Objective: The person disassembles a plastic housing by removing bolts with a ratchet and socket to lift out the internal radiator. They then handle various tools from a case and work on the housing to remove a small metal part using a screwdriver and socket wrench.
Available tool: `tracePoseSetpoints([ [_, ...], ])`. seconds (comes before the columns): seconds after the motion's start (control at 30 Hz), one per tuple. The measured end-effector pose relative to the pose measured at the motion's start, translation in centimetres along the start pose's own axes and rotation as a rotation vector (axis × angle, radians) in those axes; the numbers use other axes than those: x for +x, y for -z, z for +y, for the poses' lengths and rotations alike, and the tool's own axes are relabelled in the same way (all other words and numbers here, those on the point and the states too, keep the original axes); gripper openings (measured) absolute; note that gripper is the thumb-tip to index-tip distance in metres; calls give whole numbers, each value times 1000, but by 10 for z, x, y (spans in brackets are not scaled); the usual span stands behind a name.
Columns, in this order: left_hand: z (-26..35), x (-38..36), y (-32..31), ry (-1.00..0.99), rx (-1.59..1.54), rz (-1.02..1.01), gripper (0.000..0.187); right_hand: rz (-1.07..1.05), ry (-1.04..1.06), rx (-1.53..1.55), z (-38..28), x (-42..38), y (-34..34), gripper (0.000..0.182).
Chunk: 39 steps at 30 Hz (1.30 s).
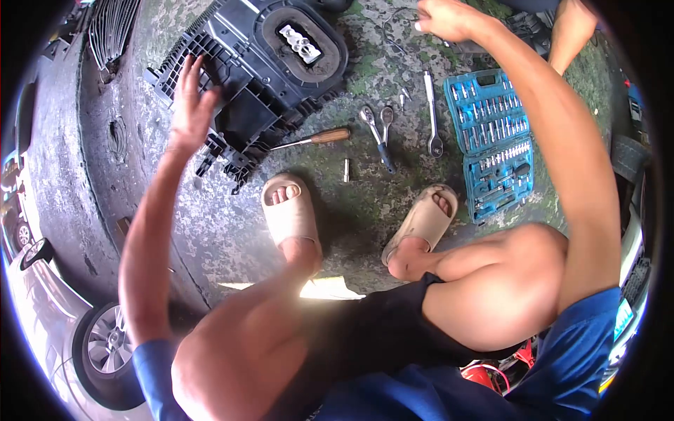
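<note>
My left hand [191, 109] has its fingers stretched out over the near left edge of a large black plastic car part [246, 49], slightly blurred; whether it touches cannot be told. That part has ribs, a grid and an oval recess with a pale, ring-shaped piece [300, 44] inside. At the top, my right hand [449, 19] reaches far forward with its fingers curled in. What they hold, if anything, is hidden. A thin dark wire [397, 38] lies just left of it. Below my right forearm is an opened blue socket set case [455, 105] with rows of sockets.
A screwdriver [330, 135] with a wooden handle, two crossed ratchets [378, 137], a longer ratchet wrench [431, 116] and a loose socket [346, 170] lie on the stained concrete. Another person's bare limb [572, 35] shows at top right. A car wheel [109, 340] stands at lower left.
</note>
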<state>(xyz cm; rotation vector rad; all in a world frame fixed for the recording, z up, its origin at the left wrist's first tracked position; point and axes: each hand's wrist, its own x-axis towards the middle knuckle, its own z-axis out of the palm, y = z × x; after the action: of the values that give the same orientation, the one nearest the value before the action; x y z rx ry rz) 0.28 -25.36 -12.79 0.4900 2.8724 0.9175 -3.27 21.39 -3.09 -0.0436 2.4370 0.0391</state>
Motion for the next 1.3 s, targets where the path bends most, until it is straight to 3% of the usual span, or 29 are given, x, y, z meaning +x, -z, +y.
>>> tracePoseSetpoints([
  [0.1,19,-6,80,107,205,-269,61,67,-166,161,-5,26,-13,47],
  [0.17,27,-12,129,118,399,-414,58,119,-80,142,-21,43,-18,47],
  [0.2,15,-19,153,103,481,-475,57,68,-90,325,-29,60,-21,43],
  [0.23,3,-27,172,135,535,-459,56,86,12,260,-30,98,-29,41],
  [0.27,-7,-35,189,165,593,-438,55,138,-3,436,-44,108,-25,37],
  [0.3,-15,-42,203,208,613,-432,56,206,24,382,-55,111,-20,35],
  [0.43,-22,-72,228,434,583,-469,48,321,-50,399,-84,68,0,38],
  [0.53,-66,-107,227,372,574,-487,49,259,40,484,-65,57,2,42],
  [0.67,-44,-135,179,578,469,-489,52,209,148,330,-12,61,-20,46],
  [0.77,-27,-143,150,672,376,-735,51,265,140,248,27,73,-50,50],
  [0.87,-18,-133,129,613,354,-683,50,74,27,538,33,31,-35,54],
  [0.9,-33,-132,122,518,365,-625,49,18,13,468,31,35,-29,56],
  [1.0,0,-112,100,488,343,-556,48,277,123,260,30,72,-40,53],
  [1.03,5,-111,93,492,327,-583,48,401,219,190,35,121,-60,52],
  [1.13,9,-111,74,486,310,-632,51,267,156,459,13,59,-27,54],
  [1.3,-3,-121,57,463,339,-619,56,300,175,303,19,63,-32,47],
])
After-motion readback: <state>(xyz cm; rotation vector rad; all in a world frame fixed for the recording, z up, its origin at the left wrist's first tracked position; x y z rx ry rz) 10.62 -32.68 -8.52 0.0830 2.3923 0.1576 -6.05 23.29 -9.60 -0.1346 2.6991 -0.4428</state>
